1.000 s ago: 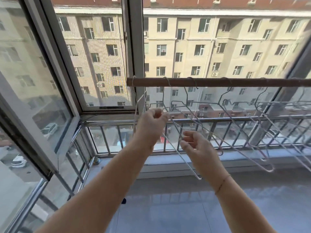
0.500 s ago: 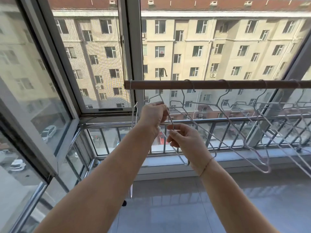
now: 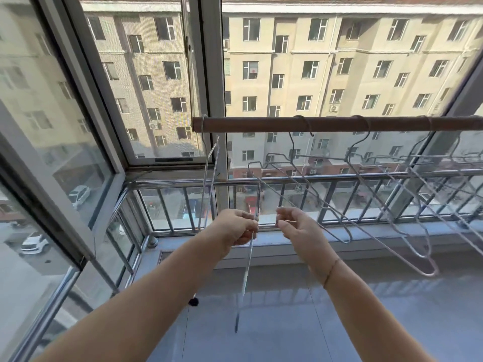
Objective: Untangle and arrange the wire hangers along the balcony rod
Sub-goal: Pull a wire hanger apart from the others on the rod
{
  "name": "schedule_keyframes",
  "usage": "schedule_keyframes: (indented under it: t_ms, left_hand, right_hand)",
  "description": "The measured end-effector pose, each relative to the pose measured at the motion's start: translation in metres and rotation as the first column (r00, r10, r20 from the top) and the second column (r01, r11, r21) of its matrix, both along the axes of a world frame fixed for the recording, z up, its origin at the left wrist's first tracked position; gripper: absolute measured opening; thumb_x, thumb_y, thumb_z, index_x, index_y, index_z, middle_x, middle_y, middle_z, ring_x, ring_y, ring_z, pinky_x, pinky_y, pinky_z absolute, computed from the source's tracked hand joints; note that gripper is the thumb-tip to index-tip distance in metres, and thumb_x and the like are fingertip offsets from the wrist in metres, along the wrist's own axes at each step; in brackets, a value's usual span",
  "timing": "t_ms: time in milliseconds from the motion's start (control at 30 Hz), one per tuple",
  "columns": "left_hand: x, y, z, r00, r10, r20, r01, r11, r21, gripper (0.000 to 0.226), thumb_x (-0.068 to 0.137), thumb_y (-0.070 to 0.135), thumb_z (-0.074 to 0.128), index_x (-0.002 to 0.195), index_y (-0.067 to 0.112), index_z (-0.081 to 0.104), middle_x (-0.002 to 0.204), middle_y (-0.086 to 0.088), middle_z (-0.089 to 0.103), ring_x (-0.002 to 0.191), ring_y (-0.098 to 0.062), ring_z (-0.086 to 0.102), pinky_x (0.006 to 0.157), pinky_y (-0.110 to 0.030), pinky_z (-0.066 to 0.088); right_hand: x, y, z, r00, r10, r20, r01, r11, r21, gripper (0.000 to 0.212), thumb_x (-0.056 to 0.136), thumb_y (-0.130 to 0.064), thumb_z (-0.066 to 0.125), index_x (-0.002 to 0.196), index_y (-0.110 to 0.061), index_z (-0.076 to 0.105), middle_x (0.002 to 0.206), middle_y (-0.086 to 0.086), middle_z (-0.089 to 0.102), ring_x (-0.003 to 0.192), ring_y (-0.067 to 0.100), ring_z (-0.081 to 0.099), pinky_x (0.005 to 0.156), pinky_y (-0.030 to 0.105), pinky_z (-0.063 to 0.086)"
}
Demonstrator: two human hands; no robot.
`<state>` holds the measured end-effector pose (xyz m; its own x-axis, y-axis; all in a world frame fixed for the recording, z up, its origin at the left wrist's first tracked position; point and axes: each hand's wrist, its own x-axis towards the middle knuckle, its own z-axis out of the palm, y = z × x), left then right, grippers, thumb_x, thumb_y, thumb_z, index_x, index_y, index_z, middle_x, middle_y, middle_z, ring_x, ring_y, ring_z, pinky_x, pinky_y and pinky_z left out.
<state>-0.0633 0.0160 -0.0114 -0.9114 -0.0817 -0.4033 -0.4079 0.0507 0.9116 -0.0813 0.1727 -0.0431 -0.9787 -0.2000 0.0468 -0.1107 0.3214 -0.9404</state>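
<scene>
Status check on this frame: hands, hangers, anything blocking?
Left hand pinching a freed wire hanger, off the rod. Right hand half open beside it, grip unclear. Other hangers still overlapped on the rod at right. Nothing blocking.

1. A beige apartment block (image 3: 339, 74) with many windows fills the view beyond the glass
2. An open window sash (image 3: 52, 142) angles in at the left
3. A metal railing (image 3: 300, 178) runs along the balcony edge
4. White cars (image 3: 34, 242) are parked on the street below
5. A small dark object (image 3: 193, 301) lies on the grey tiled floor (image 3: 287, 322)
</scene>
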Motion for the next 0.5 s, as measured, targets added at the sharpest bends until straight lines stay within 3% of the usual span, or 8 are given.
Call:
schedule_keyframes:
  t_ms: [133, 233, 300, 400, 500]
  left_hand:
    - [0.014, -0.012, -0.014, 0.996, -0.080, 0.028, 0.083, 0.986, -0.142, 0.018, 0.082, -0.004, 0.058, 0.093, 0.007, 0.067, 0.066, -0.003, 0.059, 0.051, -0.007, 0.055, 0.050, -0.016, 0.039]
    - [0.019, -0.016, -0.017, 0.991, -0.131, 0.019, 0.132, 0.970, -0.206, 0.018, 0.084, 0.000, 0.057, 0.085, 0.014, 0.069, 0.068, 0.000, 0.061, 0.056, -0.007, 0.055, 0.053, -0.017, 0.038]
    - [0.023, -0.016, -0.016, 0.984, -0.176, 0.002, 0.172, 0.957, -0.232, 0.020, 0.084, 0.000, 0.058, 0.081, 0.016, 0.069, 0.067, -0.001, 0.061, 0.057, -0.006, 0.055, 0.053, -0.016, 0.038]
    - [0.029, -0.015, -0.013, 0.972, -0.236, -0.025, 0.221, 0.940, -0.260, 0.018, 0.084, 0.000, 0.058, 0.090, 0.010, 0.072, 0.068, -0.002, 0.062, 0.062, -0.008, 0.055, 0.055, -0.012, 0.042]
    - [0.032, -0.013, -0.016, 0.953, -0.285, -0.104, 0.222, 0.889, -0.401, 0.016, 0.084, 0.006, 0.061, 0.094, 0.012, 0.072, 0.086, -0.007, 0.071, 0.080, -0.014, 0.063, 0.079, -0.022, 0.052]
  right_hand:
    - [0.003, 0.004, -0.011, 0.995, 0.076, -0.058, -0.066, 0.985, 0.158, 0.039, 0.089, -0.011, 0.052, 0.127, -0.018, 0.050, 0.121, -0.005, 0.052, 0.114, 0.008, 0.047, 0.102, 0.024, 0.035]
    - [0.005, 0.006, -0.019, 0.985, 0.138, -0.104, -0.104, 0.954, 0.280, 0.041, 0.089, -0.011, 0.052, 0.128, -0.020, 0.049, 0.121, -0.012, 0.046, 0.116, 0.001, 0.040, 0.100, 0.016, 0.026]
    - [0.006, 0.008, -0.022, 0.982, 0.161, -0.095, -0.117, 0.927, 0.355, 0.036, 0.088, -0.013, 0.053, 0.123, -0.019, 0.054, 0.115, -0.012, 0.050, 0.113, 0.002, 0.044, 0.098, 0.016, 0.028]
    - [0.010, 0.017, -0.018, 0.986, 0.165, -0.037, -0.139, 0.914, 0.381, 0.015, 0.087, -0.013, 0.053, 0.096, -0.015, 0.065, 0.094, -0.010, 0.066, 0.093, 0.008, 0.060, 0.089, 0.025, 0.045]
    - [0.021, 0.027, -0.007, 0.980, 0.193, 0.044, -0.195, 0.901, 0.387, 0.016, 0.088, -0.009, 0.051, 0.081, -0.013, 0.065, 0.069, -0.006, 0.066, 0.072, 0.015, 0.063, 0.077, 0.035, 0.051]
